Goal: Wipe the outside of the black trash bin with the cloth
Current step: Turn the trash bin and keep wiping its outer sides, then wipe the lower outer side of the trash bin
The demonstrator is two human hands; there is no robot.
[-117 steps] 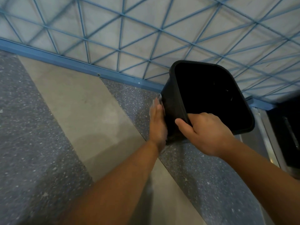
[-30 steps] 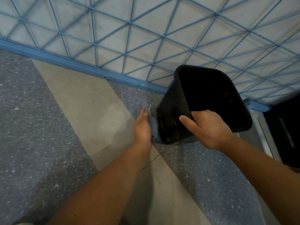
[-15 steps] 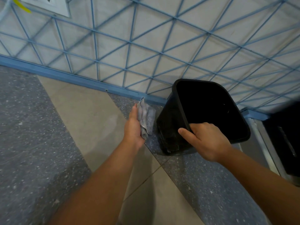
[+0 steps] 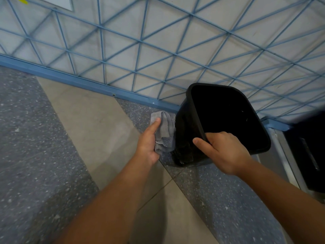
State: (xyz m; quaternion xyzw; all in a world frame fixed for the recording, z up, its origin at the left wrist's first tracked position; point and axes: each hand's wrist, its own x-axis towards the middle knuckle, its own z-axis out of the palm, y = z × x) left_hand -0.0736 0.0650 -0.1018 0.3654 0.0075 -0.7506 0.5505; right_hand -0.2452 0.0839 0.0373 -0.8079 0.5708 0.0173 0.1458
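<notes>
The black trash bin [image 4: 186,138] is tilting on the speckled grey-and-beige floor [image 4: 79,124], near the wall [image 4: 158,32] with blue lines. The left hand [image 4: 148,143] is pinching the grey cloth [image 4: 165,131]; the right hand [image 4: 222,152] is gripping the bin's rim.

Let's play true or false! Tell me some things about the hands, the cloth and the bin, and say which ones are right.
1. The left hand holds a crumpled grey cloth. True.
2. The black plastic trash bin lies flat on its side. False: it is tipped, with its open top showing.
3. The right hand grips the bin's rim. True.
4. The bin is full of paper. False: its inside looks dark and empty.
5. The wall behind has blue criss-cross lines. True.
</notes>
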